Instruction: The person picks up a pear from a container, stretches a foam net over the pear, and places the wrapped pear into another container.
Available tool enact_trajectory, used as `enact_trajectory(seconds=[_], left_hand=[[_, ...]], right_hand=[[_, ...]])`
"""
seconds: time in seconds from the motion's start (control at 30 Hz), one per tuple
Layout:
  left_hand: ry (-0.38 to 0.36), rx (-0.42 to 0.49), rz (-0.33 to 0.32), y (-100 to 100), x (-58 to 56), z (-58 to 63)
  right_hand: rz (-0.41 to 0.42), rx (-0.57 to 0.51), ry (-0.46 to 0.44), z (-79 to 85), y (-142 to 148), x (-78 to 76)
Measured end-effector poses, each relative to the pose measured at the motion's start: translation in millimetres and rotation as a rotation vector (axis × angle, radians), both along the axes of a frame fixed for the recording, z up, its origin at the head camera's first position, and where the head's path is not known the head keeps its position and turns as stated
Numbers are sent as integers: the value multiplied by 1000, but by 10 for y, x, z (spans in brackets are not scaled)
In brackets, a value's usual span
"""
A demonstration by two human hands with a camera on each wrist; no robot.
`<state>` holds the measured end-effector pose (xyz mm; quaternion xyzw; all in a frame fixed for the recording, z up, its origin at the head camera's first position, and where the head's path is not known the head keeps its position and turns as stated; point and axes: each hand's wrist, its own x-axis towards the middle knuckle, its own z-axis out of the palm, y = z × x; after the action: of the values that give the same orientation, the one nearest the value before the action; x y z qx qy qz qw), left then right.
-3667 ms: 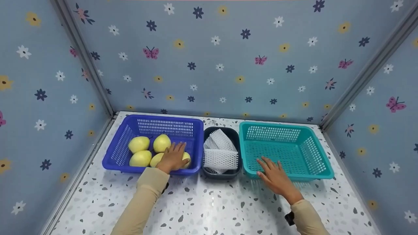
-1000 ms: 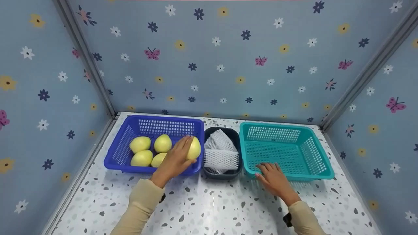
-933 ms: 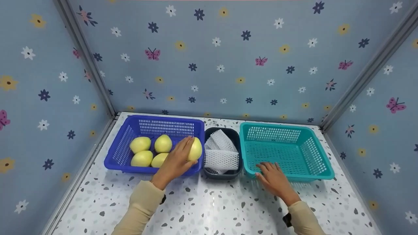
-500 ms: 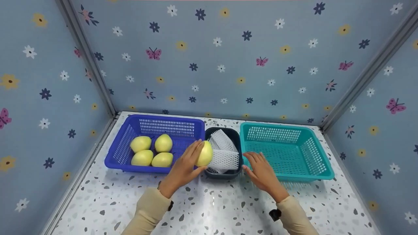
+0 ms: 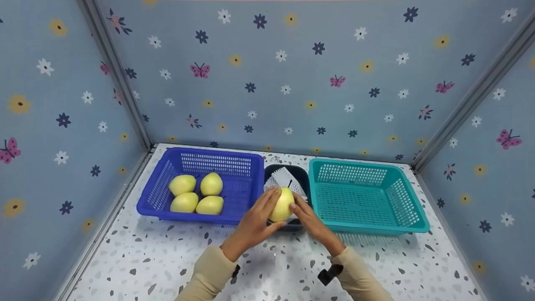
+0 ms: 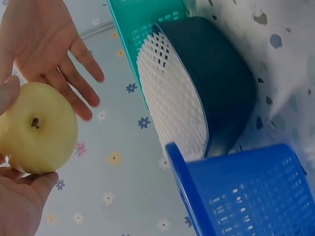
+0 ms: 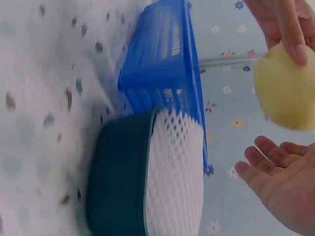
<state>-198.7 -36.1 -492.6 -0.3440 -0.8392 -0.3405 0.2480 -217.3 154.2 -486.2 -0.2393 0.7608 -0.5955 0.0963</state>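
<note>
A yellow pear (image 5: 281, 205) with a dark stem is in my left hand (image 5: 255, 223), gripped between thumb and fingers over the small dark container (image 5: 306, 177). Close by on its right is my right hand (image 5: 313, 223). The right wrist view shows a gap between this hand (image 7: 290, 187) and the pear (image 7: 288, 88), its fingers loosely extended. White foam fruit nets (image 5: 289, 179) lie in the dark container, partly hidden by the hands and pear. Several more pears (image 5: 184, 202) sit in the left part of the blue basket (image 5: 244, 184).
A teal basket (image 5: 355, 200) with nothing visible in it stands right of the dark container. All three containers sit in a row on a speckled white table (image 5: 276, 267). Flowered panels (image 5: 284, 83) enclose the back and both sides.
My left hand has lifted a pear from the blue basket and carried it right, over the dark container. My right hand has moved left from the teal basket's front rim towards the pear.
</note>
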Motion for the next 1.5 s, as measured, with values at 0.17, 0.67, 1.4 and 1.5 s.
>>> enact_trajectory(seconds=[0.17, 0.67, 1.4, 1.5], left_hand=[[-40, 30, -12, 55, 27, -28], [-395, 145, -169, 53, 56, -8], [-580, 43, -234, -21, 104, -114], [-567, 11, -225, -9, 112, -189]], right_hand=[[29, -196, -169, 13, -48, 33], [-17, -205, -85, -97, 37, 20], [28, -48, 95, -93, 125, 180], [4, -11, 99, -170, 137, 202]])
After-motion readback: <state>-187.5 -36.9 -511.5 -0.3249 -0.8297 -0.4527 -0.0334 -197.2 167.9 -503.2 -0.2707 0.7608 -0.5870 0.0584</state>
